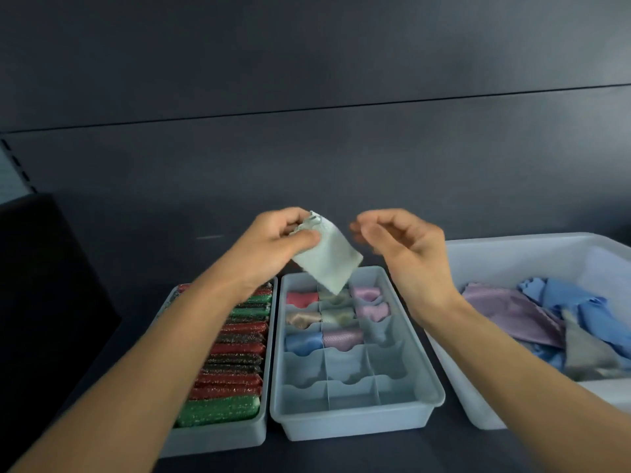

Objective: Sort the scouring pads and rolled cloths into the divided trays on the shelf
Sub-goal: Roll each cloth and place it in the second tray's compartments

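Left hand (pixel 273 244) is pinching a pale cloth (pixel 327 264) above the divided tray (pixel 358 421); right hand (pixel 406 247), at three o'clock, is hovering relaxed.

Pale mint folded cloth (pixel 327 264) was plain. Glittery rectangular scouring pads (pixel 235 339) were red, green, dark brown. Rolled fabric cloths (pixel 341 337) in pale blue-grey divided plastic tray (pixel 358 426) were red, beige, blue, pink, dotted lilac. Loose cloths (pixel 512 312) in white plastic bin (pixel 505 257): lilac, blue, grey.

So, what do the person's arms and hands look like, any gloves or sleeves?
Both are bare: the left hand and right hand have no gloves, and no rings, watch or bands show. The forearms are uncovered, with no sleeves in view.
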